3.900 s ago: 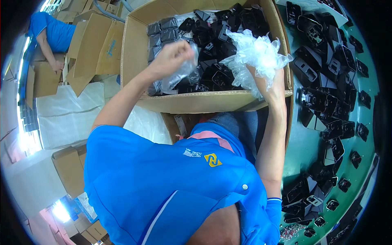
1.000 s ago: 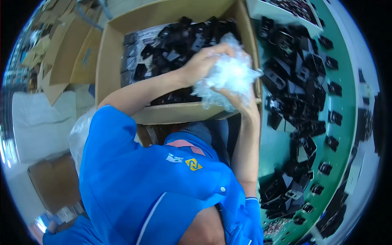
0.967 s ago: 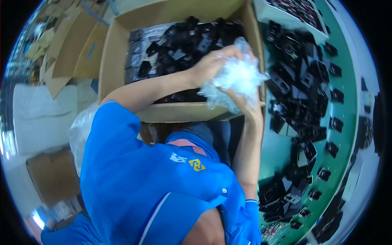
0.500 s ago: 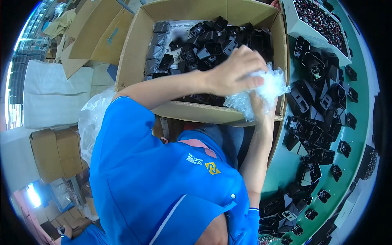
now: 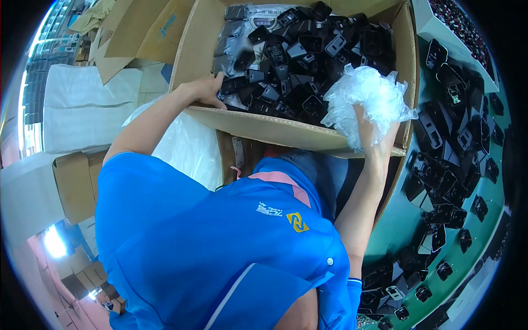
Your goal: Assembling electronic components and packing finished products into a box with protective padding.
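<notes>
Crumpled clear plastic bags (image 5: 366, 96) are bunched in my right hand (image 5: 377, 132), over the near right part of a large cardboard box (image 5: 264, 127). The plastic covers most of that hand's fingers. My left hand (image 5: 204, 91) is at the box's near left corner, thumb and fingers spread over the rim, with nothing seen in it. Its fingertips are close to black plastic housings (image 5: 278, 71), which lie heaped in the box. Along the box's left inner wall, grey blocks (image 5: 234, 28) stand in a row, some under clear wrap.
On the right, a green table (image 5: 401, 203) bears piled black housings (image 5: 440, 165) and a line of small black parts (image 5: 465, 239). A white bin (image 5: 456, 41) of tiny parts stands at the far right. Flattened cardboard (image 5: 148, 33) and a large plastic bag (image 5: 190, 148) are at the left.
My left hand has left the plastic and moved left to the box's near corner. My right hand still holds the bunched plastic. The view has shifted, so the box appears higher and further right.
</notes>
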`<state>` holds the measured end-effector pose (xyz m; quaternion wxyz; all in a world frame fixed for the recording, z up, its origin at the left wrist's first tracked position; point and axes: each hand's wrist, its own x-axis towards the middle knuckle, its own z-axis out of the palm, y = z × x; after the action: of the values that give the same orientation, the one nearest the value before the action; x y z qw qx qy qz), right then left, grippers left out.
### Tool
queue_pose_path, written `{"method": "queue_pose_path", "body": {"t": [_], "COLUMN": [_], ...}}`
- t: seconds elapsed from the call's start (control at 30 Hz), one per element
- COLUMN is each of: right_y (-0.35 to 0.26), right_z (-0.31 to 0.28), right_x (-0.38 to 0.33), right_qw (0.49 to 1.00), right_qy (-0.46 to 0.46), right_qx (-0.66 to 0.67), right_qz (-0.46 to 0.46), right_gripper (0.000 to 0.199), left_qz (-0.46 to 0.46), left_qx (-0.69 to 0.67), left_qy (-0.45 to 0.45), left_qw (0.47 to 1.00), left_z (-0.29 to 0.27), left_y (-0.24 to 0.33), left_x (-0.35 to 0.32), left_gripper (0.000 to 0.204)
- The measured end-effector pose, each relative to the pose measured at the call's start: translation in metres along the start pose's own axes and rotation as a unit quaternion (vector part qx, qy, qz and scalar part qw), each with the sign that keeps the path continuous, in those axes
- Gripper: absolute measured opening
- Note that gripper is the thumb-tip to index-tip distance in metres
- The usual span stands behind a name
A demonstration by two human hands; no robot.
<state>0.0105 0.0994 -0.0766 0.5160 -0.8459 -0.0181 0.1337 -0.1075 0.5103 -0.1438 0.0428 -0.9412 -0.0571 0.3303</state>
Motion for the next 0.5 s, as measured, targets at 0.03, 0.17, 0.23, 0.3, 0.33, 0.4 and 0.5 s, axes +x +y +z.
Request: {"method": "queue_pose_path", "body": {"t": [0.03,0.17,0.23,0.3,0.33,0.4,0.5], "right_y": [0.002,0.005,0.005,0.005,0.0,-0.006,-0.002], "right_z": [0.0,0.004,0.005,-0.001,-0.002,-0.001,-0.001], "right_x": [0.0,0.001,0.001,-0.001,-0.002,-0.003,-0.001], "right_qw": [1.0,0.999,0.996,0.998,0.998,0.999,0.996], "right_qy": [0.001,0.005,0.003,0.012,0.009,0.001,0.012], "right_qx": [0.002,-0.003,-0.012,-0.009,-0.005,0.007,0.029], "right_qz": [-0.003,-0.046,-0.087,-0.065,-0.054,-0.032,-0.078], "right_gripper": [0.054,0.051,0.049,0.048,0.047,0.045,0.041], "left_qz": [0.017,0.042,0.048,-0.081,-0.077,-0.051,-0.005], "left_qx": [-0.01,-0.056,-0.094,-0.342,-0.34,-0.591,-0.659], "left_qy": [0.033,0.009,-0.049,-0.179,-0.178,-0.014,-0.036], "left_qw": [0.999,0.998,0.993,0.919,0.92,0.805,0.751], "left_z": [0.007,0.001,-0.007,-0.067,-0.07,-0.074,-0.093], "left_y": [-0.001,-0.004,-0.004,0.018,0.015,0.006,0.02], "left_x": [-0.001,-0.001,0.001,-0.013,-0.01,-0.005,-0.001], "left_gripper": [0.06,0.064,0.066,0.052,0.052,0.05,0.05]}}
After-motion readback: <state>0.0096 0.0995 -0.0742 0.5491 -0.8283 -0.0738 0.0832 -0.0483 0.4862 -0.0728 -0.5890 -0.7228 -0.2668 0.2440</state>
